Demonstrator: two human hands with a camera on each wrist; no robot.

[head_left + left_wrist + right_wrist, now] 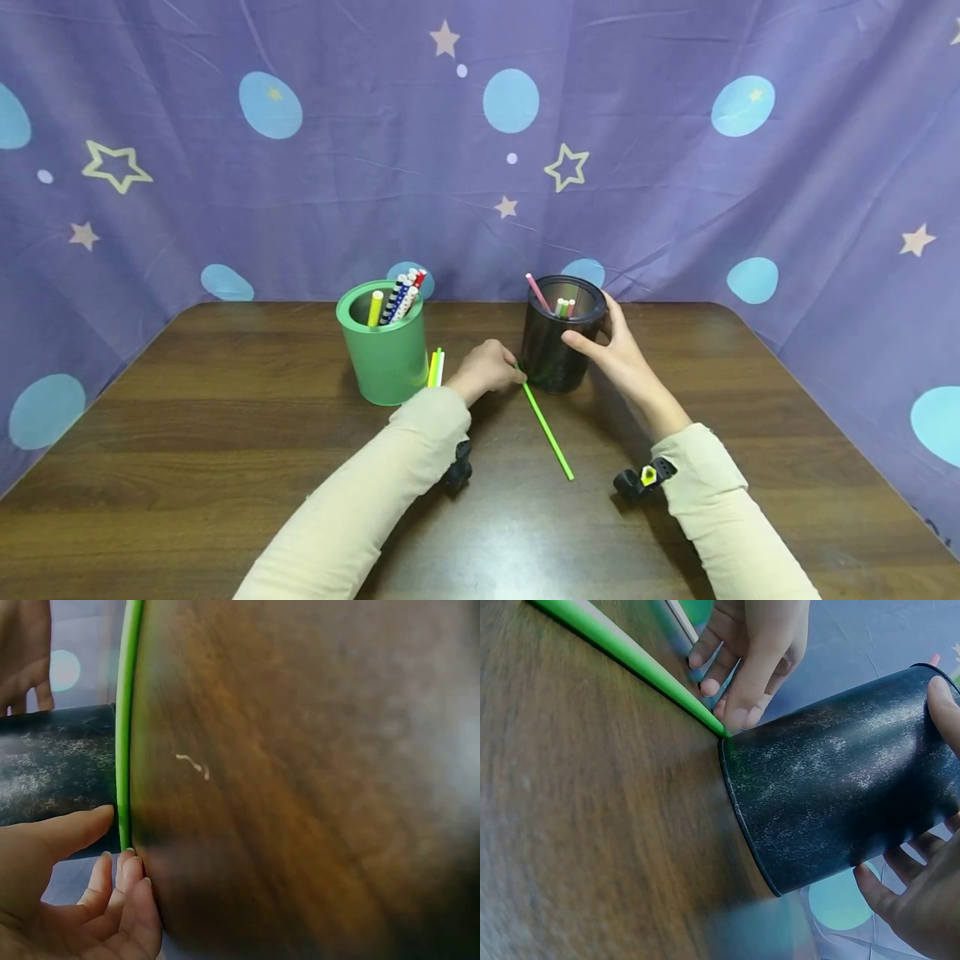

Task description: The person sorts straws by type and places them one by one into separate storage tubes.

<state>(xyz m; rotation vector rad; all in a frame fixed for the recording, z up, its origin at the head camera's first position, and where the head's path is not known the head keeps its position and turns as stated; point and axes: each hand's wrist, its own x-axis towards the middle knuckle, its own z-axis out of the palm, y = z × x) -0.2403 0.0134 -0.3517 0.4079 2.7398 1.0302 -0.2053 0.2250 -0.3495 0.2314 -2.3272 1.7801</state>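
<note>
A green straw (547, 432) lies slanted on the table, its far end beside the base of a black cup (556, 354). My left hand (487, 367) has its thumb and fingertips around that far end. In the left wrist view the thumb (82, 829) is at one side of the straw, with the fingers at its tip. My right hand (626, 358) holds the black cup from the right, its thumb in front and fingers behind. The cup stands upright with a pink straw (537, 293) and several shorter-looking straws inside.
A green cup (387, 364) left of my left hand holds several yellow, striped and dotted straws. Yellow and white straws (436, 368) show between that cup and my left sleeve. The brown wooden table (187, 450) ends at a purple patterned curtain (360, 167).
</note>
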